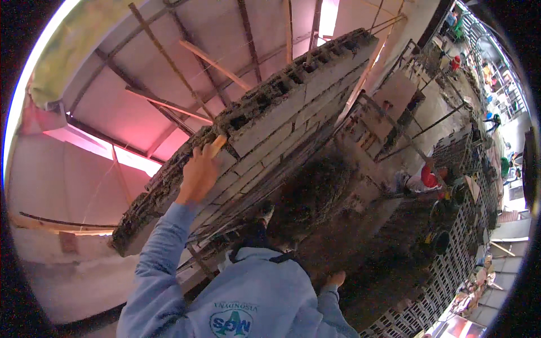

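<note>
My left hand (200, 173) is closed around a short, yellowish wooden-handled tool (217, 145). It is raised to the top of a grey block wall (270, 141), and the tool's working end cannot be made out. Rough wet-looking mortar (265, 98) lies along the wall's top edge, with dark hollows of the blocks showing through. Beside the tool there is a dark gap between two blocks. My right hand (336, 279) hangs low at my side, away from the wall. Its fingers are too small and dark to read.
The wall runs diagonally from lower left to upper right. To the right and far below, a person in a red and white top (429, 179) is near stacked hollow blocks (434, 281). Wooden poles and scaffold bars (417, 132) stand beyond the wall. A dark sand heap (315, 188) lies below.
</note>
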`<state>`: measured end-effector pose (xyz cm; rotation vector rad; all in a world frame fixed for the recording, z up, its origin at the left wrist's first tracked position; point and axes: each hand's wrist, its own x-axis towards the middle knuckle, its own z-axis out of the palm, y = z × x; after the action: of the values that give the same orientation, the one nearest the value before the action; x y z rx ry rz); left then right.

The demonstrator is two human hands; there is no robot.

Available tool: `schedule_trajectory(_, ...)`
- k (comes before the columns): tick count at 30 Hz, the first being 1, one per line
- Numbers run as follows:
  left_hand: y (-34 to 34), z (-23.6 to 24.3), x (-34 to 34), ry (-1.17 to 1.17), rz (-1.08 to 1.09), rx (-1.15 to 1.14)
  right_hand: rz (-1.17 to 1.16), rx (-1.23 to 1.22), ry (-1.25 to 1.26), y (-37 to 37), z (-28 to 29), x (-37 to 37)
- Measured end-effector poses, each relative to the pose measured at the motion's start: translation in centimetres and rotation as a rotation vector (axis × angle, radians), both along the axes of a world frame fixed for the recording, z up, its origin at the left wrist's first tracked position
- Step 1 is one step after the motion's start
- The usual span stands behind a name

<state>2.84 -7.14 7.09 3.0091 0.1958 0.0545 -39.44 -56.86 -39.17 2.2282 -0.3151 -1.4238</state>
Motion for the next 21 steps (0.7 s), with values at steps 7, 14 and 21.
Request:
schedule_trajectory(7,1.9,2.3,-3.7,0.14,-0.018,0.124,-0.198,0.064,-0.066,0.0,-2.3,-3.0)
schedule_trajectory(14,-2.8,4.6,2.1,-0.178,-0.306,0.052,-0.415,0.176,-0.357,1.0,-1.3,-5.2)
schedule_trajectory(21,-0.8,2.7,-1.4,0.078,-0.096,0.169,-0.599,0.261,-0.756,2.3,3.5,-5.6)
